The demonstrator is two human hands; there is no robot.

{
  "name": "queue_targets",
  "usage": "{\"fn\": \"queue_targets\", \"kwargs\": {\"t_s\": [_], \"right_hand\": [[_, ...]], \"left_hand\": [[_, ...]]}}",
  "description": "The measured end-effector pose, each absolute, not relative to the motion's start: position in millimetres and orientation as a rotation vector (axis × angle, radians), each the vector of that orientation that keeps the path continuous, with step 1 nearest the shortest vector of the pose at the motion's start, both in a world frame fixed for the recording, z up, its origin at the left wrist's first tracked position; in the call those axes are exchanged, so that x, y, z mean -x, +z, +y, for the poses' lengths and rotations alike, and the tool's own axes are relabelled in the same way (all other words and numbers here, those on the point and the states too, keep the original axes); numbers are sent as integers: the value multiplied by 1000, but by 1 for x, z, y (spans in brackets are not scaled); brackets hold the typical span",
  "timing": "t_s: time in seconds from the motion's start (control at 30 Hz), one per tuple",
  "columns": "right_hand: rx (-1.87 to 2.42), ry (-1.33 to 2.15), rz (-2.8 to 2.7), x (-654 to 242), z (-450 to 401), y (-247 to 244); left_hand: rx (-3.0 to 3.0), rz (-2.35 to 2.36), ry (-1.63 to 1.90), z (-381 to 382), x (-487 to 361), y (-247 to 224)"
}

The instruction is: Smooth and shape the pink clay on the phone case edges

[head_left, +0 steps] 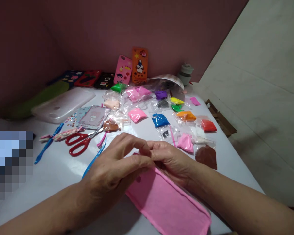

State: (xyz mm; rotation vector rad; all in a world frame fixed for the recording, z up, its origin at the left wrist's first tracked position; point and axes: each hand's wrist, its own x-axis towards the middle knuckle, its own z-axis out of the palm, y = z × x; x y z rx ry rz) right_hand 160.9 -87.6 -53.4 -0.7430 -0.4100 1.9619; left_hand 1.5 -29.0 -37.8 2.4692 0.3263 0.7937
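Note:
A phone case covered in pink clay (166, 199) lies tilted at the front of the table, with a raised rim along its sides and a small round mark near its far end. My left hand (117, 160) is closed, thumb and forefinger pinching the far corner of the rim. From the other side my right hand (170, 160) grips the same corner, its fingers meeting those of the left. The fingertips hide that corner. Close to my left wrist lies a blue modelling tool (94, 161).
Bags of coloured clay, including blue (160, 120), orange (186, 116) and brown (207, 156), spread across the table. Red-handled scissors (79, 143) and another blue tool (49, 143) lie left. Decorated cases (139, 65) stand against the back wall; a clear case (63, 104) lies nearer.

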Motion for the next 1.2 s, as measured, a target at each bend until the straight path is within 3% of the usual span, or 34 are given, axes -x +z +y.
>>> {"fn": "queue_targets", "kwargs": {"t_s": [0.77,1.07,1.2], "right_hand": [[729,1925,-394,-158,-88,-52],[678,1818,-315,-168,-85,-55],[766,1764,-396,-167,-84,-54]], "left_hand": [[-2462,306,774,-31,-7,-32],[-1552,746,424,-10,-8,-30],[-1511,908,330,-9,-13,-30]]}}
